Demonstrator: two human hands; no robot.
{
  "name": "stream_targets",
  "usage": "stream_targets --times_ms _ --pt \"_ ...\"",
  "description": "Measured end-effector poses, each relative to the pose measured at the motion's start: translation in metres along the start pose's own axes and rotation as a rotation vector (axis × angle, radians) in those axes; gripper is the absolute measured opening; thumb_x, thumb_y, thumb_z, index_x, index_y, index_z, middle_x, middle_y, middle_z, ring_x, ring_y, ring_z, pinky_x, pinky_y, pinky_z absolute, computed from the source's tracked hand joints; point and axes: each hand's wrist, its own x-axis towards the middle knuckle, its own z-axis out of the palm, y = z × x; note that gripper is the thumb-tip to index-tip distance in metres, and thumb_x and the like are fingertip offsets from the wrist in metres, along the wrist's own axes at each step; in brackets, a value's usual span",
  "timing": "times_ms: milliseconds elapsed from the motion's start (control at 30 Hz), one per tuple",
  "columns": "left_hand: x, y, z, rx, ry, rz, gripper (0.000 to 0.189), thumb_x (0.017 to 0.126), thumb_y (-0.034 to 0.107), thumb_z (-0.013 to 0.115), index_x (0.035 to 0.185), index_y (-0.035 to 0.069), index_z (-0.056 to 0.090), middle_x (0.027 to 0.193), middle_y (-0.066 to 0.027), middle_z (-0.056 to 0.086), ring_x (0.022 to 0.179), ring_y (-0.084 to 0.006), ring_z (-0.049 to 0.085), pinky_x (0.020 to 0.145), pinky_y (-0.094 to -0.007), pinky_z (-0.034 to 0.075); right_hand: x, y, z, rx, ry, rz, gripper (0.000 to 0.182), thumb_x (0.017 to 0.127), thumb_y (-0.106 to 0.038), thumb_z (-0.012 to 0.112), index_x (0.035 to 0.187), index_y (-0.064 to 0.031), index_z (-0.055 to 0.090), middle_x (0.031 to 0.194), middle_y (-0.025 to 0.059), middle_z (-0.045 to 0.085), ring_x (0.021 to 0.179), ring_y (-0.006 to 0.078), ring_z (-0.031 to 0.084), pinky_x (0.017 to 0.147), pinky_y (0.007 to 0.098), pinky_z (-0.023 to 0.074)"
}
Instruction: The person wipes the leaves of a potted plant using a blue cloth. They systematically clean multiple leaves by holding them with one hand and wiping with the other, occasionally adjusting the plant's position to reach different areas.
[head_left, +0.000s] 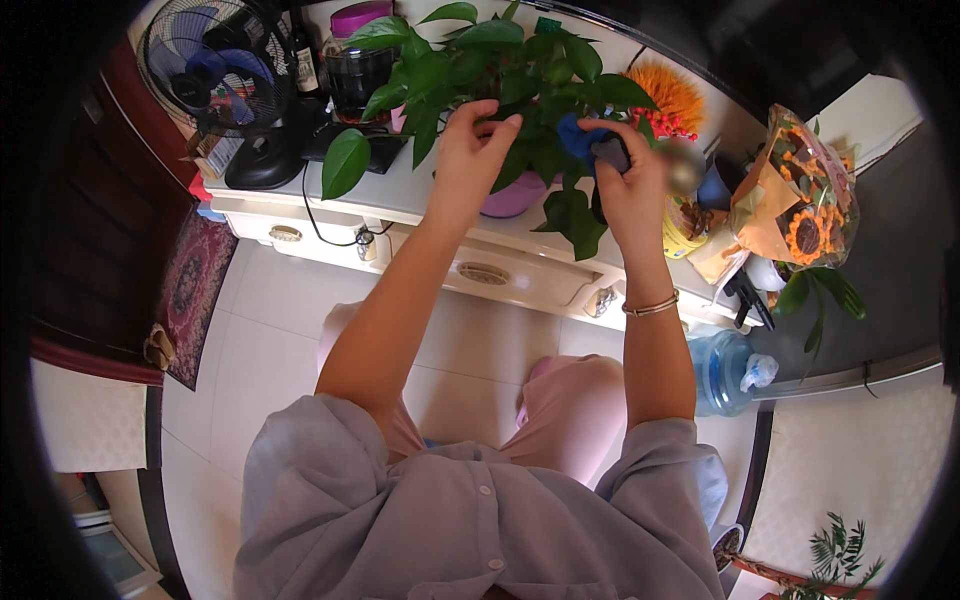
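Observation:
A leafy green potted plant (480, 67), probably a pothos, stands before me in a purple pot (516, 196). My left hand (474, 146) reaches in among its leaves with thumb and fingers bent. Whether a leaf or stem is pinched there I cannot tell. On the right side of the foliage, my right hand (634, 169) grips a blue and dark grey cloth (581, 142), bunched between thumb and fingers. The cloth is close to the leaves. Below it, several leaves hang over the front edge of the white cabinet (420, 214).
Left on the cabinet are a black fan (214, 75), a dark bottle (306, 64) and a purple-lidded jar (360, 75). To the right stand a yellow container (682, 229) and wrapped sunflowers (806, 202). A blue water jug (720, 371) is on the floor. A black cable (322, 236) hangs in front.

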Motion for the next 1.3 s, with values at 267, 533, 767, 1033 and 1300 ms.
stream_targets --times_ms 267,533,767,1033,1300 --pt "0.007 -0.027 -0.011 -0.397 -0.016 -0.252 0.004 0.088 0.006 0.062 0.087 0.006 0.058 0.088 -0.0021 0.06 0.081 -0.0092 0.057 0.08 -0.0294 0.052 0.001 0.008 0.012 -0.088 -0.046 -0.065 0.04 0.072 0.01 0.048 0.104 -0.0051 0.066 0.092 0.0106 0.066 0.08 0.0173 0.059 0.074 0.0259 0.0462" --pt "-0.002 -0.026 -0.009 -0.58 -0.018 -0.309 0.005 0.091 0.005 0.056 0.095 0.004 0.057 0.089 -0.0032 0.059 0.09 -0.0139 0.059 0.086 -0.0334 0.052 0.017 -0.003 0.036 -0.263 -0.134 -0.312 0.036 0.066 0.008 0.058 0.098 -0.0064 0.067 0.093 0.0134 0.065 0.093 0.0328 0.058 0.082 0.041 0.0467" --pt "-0.008 -0.007 -0.007 -0.611 -0.044 -0.362 0.035 0.1 0.024 0.041 0.118 -0.004 0.049 0.11 -0.0123 0.06 0.1 -0.0204 0.059 0.092 -0.0369 0.048 0.015 -0.006 0.033 -0.345 -0.141 -0.417 0.036 0.062 0.008 0.061 0.095 -0.0054 0.066 0.092 0.0104 0.067 0.093 0.0303 0.059 0.078 0.0402 0.0466" --pt "-0.01 0.014 -0.005 -0.622 -0.082 -0.367 0.051 0.101 0.037 0.034 0.124 -0.007 0.048 0.12 -0.0164 0.057 0.114 -0.0246 0.053 0.105 -0.0377 0.036 -0.008 -0.024 0.027 -0.242 -0.278 -0.338 0.037 0.062 0.011 0.058 0.094 -0.0054 0.066 0.092 0.0112 0.066 0.092 0.0321 0.058 0.08 0.04 0.0467" --pt "-0.021 -0.006 -0.043 -0.217 -0.022 -0.145 0.036 0.099 0.027 0.043 0.119 -0.001 0.056 0.119 -0.0117 0.06 0.115 -0.0192 0.053 0.103 -0.0325 0.037 -0.075 -0.014 0.025 0.161 -0.474 0.128 0.039 0.067 0.013 0.047 0.098 -0.0005 0.066 0.097 0.0101 0.067 0.091 0.0212 0.06 0.084 0.0297 0.0459"
